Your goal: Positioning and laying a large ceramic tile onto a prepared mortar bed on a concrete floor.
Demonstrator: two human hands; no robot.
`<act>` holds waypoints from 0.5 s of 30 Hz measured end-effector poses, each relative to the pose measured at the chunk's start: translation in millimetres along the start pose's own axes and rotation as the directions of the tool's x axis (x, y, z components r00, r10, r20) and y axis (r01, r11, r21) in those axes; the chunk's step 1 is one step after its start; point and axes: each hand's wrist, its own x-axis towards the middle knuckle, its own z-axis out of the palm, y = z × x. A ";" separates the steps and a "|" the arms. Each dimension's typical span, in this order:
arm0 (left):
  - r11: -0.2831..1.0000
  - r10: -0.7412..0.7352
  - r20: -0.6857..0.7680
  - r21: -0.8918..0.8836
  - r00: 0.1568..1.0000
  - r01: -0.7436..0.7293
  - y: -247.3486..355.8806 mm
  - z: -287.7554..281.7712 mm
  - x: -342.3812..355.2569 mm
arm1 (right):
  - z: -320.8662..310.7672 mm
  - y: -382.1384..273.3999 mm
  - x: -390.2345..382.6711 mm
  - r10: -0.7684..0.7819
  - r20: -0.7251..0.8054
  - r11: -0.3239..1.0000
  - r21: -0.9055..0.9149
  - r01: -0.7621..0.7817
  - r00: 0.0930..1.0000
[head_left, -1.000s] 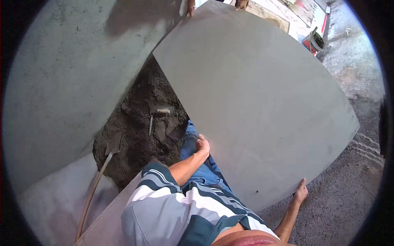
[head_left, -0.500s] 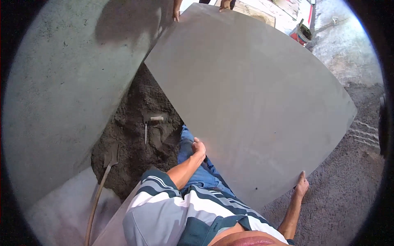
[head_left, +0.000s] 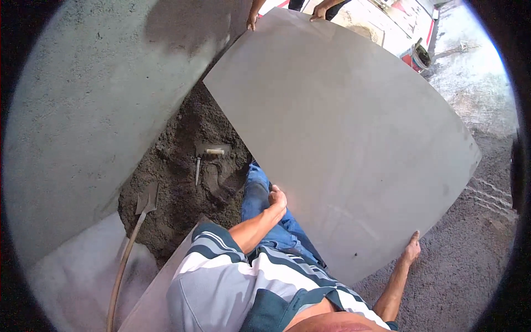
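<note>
A large grey tile slab [head_left: 343, 133] spans the middle of the view, held off the ground. My left hand [head_left: 278, 198] grips its near left edge, the fingers curled under and partly hidden. On the near right edge my right hand [head_left: 411, 249] is closed, thumb on top and the other fingers out of sight below. At the far end, a co-worker's left-side hand [head_left: 252, 21] and a second hand [head_left: 318, 12] hold the same slab. Below the slab's left edge, a trowel with a pale handle [head_left: 214, 151] lies on dark mortar [head_left: 177, 149].
A bare grey wall [head_left: 94, 105] rises on the left. A shovel [head_left: 133, 232] rests on the mortar at lower left, near a pale slab surface [head_left: 83, 271]. A bucket [head_left: 416, 57] stands at the far right. Rough dark ground [head_left: 470, 243] lies right of the slab.
The slab and both my hands sit slightly further right in view, still gripping. More of the co-worker's arms and legs shows at the far end.
</note>
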 end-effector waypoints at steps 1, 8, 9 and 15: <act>1.000 -0.003 0.001 0.001 1.000 0.003 0.4 -0.8 -1.7 | 0.2 -1.2 1.3 0.000 0.000 1.000 -0.003 0.000 1.000; 0.999 0.028 0.016 0.025 0.999 -0.028 7.8 -0.8 -8.5 | 26.9 -69.0 -14.6 0.109 -0.066 0.993 -0.027 -0.111 0.992; 1.000 0.006 0.029 0.022 1.000 -0.007 10.8 0.3 -9.1 | 29.4 -73.3 -13.9 0.121 -0.069 0.992 -0.035 -0.123 0.990; 0.996 -0.081 0.101 -0.032 0.992 0.084 14.5 5.8 -2.4 | 40.1 -82.4 -2.9 0.050 -0.125 0.995 -0.080 -0.060 0.991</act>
